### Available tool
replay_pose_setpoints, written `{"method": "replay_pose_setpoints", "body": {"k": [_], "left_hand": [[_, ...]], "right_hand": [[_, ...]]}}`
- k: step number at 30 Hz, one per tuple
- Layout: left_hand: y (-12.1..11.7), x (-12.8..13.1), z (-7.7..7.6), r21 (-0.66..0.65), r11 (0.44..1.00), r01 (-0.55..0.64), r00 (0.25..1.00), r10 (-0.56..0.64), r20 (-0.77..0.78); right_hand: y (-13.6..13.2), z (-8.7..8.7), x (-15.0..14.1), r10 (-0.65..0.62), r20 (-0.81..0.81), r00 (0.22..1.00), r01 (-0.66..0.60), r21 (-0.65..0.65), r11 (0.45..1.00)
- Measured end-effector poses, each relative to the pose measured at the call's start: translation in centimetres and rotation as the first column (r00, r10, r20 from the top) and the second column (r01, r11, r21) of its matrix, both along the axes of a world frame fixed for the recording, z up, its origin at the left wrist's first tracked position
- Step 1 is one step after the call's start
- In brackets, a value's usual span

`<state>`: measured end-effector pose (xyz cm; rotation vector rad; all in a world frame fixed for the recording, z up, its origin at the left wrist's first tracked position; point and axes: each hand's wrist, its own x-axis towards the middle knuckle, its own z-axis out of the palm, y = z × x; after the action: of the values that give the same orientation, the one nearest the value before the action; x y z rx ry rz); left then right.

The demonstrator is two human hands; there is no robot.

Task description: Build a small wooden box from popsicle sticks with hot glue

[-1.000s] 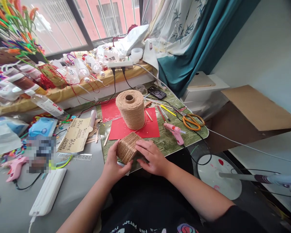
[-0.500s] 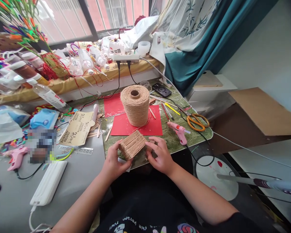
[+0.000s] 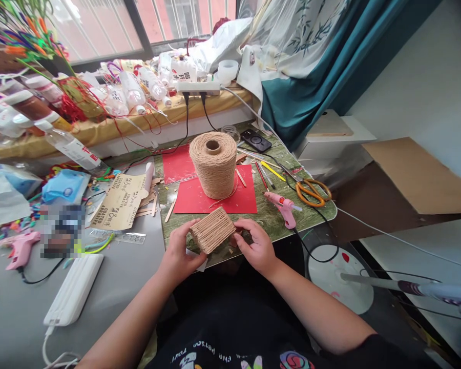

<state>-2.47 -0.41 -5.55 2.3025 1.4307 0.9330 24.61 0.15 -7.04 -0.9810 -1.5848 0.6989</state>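
Note:
A small box-shaped block covered in rows of tan jute twine (image 3: 214,230) is held low over the table's front edge, tilted. My left hand (image 3: 180,253) grips its left end, thumb underneath and fingers along the far side. At its right end my right hand (image 3: 256,247) pinches the edge with thumb and forefinger. Behind the block a big spool of jute twine (image 3: 214,171) stands upright on red paper (image 3: 184,199), with a loose strand at its foot. What lies beneath the block is partly hidden.
Right of the spool lie a pink glue gun (image 3: 282,207), orange-handled scissors (image 3: 313,192), a yellow pen (image 3: 272,171) and a black phone (image 3: 256,140). To the left are sandpaper (image 3: 121,202), wooden sticks (image 3: 170,210), another pink glue gun (image 3: 21,250) and a white power strip (image 3: 75,289).
The block has turned slightly and shifted a little to the right. My right hand's fingers have closed in on its right end, where they were more spread before.

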Motion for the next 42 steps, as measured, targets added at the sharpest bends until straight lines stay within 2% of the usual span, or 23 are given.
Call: {"method": "replay_pose_setpoints", "body": {"k": [6,12,18,26,30,35,42], "left_hand": [[0.2,-0.2,0.0,-0.027,1.000,-0.014,1.000,0.014,-0.011],[0.4,-0.6,-0.5,-0.144,0.988,-0.054,0.999,0.054,-0.007],[0.8,-0.8,-0.7,-0.255,0.965,-0.058,0.996,0.072,0.046],[1.0,-0.7,-0.2,-0.296,0.954,-0.052,0.994,0.077,0.074],[1.1,-0.7,-0.3,-0.302,0.952,-0.052,0.994,0.078,0.073],[1.2,-0.7,-0.4,-0.292,0.955,-0.049,0.994,0.075,0.080],[1.2,-0.7,-0.2,-0.308,0.950,-0.054,0.995,0.079,0.068]], "right_hand": [[0.0,-0.2,-0.3,0.015,-0.105,0.994,-0.021,-0.063,0.998],[0.2,0.4,-0.3,0.025,-0.100,0.995,-0.029,-0.043,0.999],[0.4,0.9,-0.2,0.133,-0.102,0.986,-0.138,-0.045,0.989],[0.8,1.2,0.3,0.194,-0.111,0.975,-0.202,-0.071,0.977],[0.6,1.1,0.1,0.167,-0.198,0.966,-0.199,-0.156,0.967],[0.5,0.6,-0.5,0.135,-0.386,0.913,-0.268,-0.315,0.910],[0.4,-0.5,-0.9,0.051,-0.536,0.843,-0.301,-0.391,0.870]]}}
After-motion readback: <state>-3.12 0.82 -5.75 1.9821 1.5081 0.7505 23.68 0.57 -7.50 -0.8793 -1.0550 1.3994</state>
